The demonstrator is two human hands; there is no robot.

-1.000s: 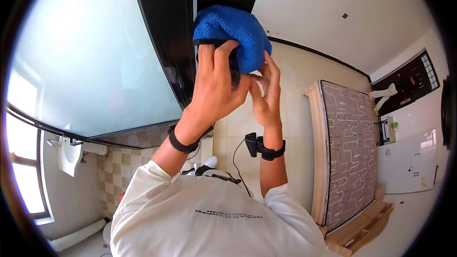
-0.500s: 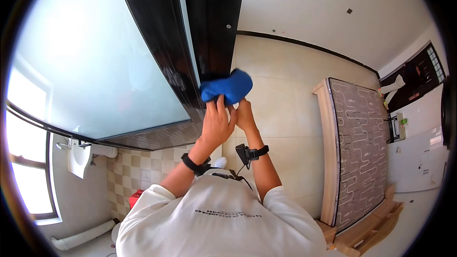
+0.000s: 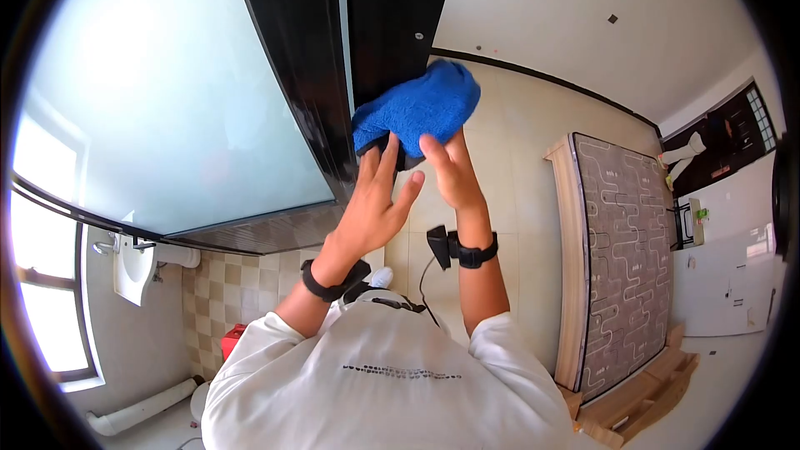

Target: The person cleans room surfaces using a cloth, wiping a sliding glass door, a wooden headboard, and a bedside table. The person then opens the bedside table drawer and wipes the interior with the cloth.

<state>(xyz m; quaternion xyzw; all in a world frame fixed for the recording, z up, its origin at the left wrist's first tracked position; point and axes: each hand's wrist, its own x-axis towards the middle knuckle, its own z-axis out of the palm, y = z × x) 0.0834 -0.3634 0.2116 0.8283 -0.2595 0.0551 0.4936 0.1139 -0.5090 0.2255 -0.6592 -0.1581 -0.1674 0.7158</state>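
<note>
A bunched, fluffy blue cloth (image 3: 421, 108) with a black edge hangs in front of my hands, against the black frame of a frosted-glass door (image 3: 312, 100). My right hand (image 3: 454, 179) grips it from the right, thumb at its lower edge and the fingers hidden behind it. My left hand (image 3: 371, 208) is open, its fingers stretched up to the cloth's black edge and its thumb standing apart. Some left fingertips are hidden by the cloth. Each wrist wears a black strap with a small device.
A bed frame with a patterned mattress (image 3: 625, 258) stands at right on the tiled floor (image 3: 517, 192). At lower left are a white sink (image 3: 133, 271), a white pipe (image 3: 142, 408) and a red object (image 3: 232, 340). Another person's light-coloured legs (image 3: 685, 152) show far right.
Both hands have moved up and farther out with the cloth, which looks larger and more spread. My hands have drawn apart, and the left thumb has swung away from its fingers.
</note>
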